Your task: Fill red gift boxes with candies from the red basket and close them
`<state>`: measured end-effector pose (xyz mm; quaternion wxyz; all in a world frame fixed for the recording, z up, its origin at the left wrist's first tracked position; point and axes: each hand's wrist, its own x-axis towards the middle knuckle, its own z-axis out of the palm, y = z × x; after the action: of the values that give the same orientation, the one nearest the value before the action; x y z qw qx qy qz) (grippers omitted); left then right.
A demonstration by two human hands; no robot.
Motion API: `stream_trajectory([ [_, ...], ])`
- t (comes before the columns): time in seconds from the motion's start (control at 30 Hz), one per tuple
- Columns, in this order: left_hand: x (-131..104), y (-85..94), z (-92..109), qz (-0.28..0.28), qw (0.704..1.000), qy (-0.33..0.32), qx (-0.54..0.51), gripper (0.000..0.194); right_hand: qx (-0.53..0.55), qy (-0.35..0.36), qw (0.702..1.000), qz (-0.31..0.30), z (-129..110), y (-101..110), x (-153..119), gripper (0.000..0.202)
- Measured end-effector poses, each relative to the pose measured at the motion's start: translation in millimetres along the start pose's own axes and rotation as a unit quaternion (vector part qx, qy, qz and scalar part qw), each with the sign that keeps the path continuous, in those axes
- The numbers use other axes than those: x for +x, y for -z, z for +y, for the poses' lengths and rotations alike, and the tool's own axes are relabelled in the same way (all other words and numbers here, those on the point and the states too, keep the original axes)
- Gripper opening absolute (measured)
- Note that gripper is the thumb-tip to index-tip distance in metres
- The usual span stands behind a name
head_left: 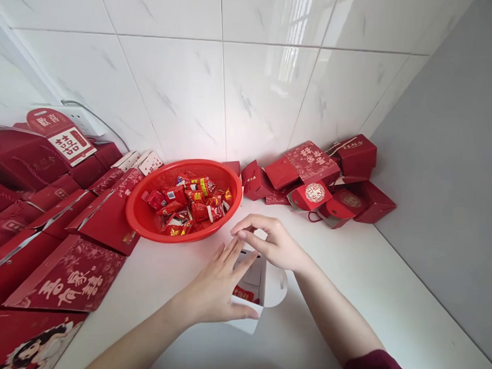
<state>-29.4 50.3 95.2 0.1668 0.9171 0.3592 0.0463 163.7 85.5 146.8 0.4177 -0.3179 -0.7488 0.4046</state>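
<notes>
So the left hand (215, 293) is spreading its fingers wide over the white box (249, 325), and the right hand (282, 245) is kinda arching, thumb and fingertips meeting.

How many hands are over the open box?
2: the left hand, spread over the left side of the open box, and the right hand, above its far end. No other hand shows.
</notes>
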Motion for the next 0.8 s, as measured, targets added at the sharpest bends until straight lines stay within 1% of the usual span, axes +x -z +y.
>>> stream_trajectory([
  [0.07,3.6,-10.1,2.7,0.011,0.999,0.026,0.016,0.112,-0.001,0.011,1.0,-0.027,-1.1,-5.3,8.5,0.016],
  [0.2,9.3,-19.3,10.4,0.029,0.996,0.076,0.039,0.105,-0.027,0.015,0.997,-0.07,1.6,-11.3,20.2,0.014],
  [0.3,10.6,-22.4,11.0,0.038,0.995,0.082,0.04,0.105,-0.064,0.024,0.992,-0.109,-1.2,-9.7,27.6,0.016],
  [0.4,9.5,-25.0,8.9,0.042,0.996,0.073,0.033,0.107,-0.15,0.033,0.979,-0.132,-3.8,-4.5,44.6,0.016],
  [0.43,9.0,-25.5,8.4,0.043,0.996,0.068,0.03,0.107,-0.195,0.028,0.971,-0.137,-3.1,-3.1,53.7,0.017],
  [0.5,8.3,-25.8,7.9,0.044,0.997,0.061,0.023,0.108,-0.292,-0.004,0.943,-0.159,2.2,-3.3,76.2,0.023],
  [0.53,8.1,-25.5,8.0,0.044,0.997,0.059,0.02,0.108,-0.336,-0.031,0.923,-0.183,6.7,-5.3,88.7,0.027],
  [0.57,8.0,-25.0,8.1,0.044,0.997,0.059,0.016,0.107,-0.359,-0.053,0.908,-0.208,12.3,-8.9,101.1,0.03],
  [0.6,7.9,-24.3,8.3,0.044,0.997,0.06,0.013,0.108,-0.369,-0.07,0.896,-0.237,18.7,-13.8,112.9,0.03],
  [0.67,7.6,-22.7,8.8,0.043,0.997,0.063,0.008,0.109,-0.368,-0.095,0.869,-0.317,32.7,-26.3,133.0,0.025],
  [0.73,6.8,-21.5,9.5,0.044,0.997,0.066,0.004,0.109,-0.366,-0.114,0.839,-0.387,46.3,-38.4,147.7,0.019],
  [0.8,5.9,-20.9,10.2,0.046,0.997,0.066,0.0,0.109,-0.372,-0.126,0.818,-0.419,57.6,-46.5,158.4,0.016],
])
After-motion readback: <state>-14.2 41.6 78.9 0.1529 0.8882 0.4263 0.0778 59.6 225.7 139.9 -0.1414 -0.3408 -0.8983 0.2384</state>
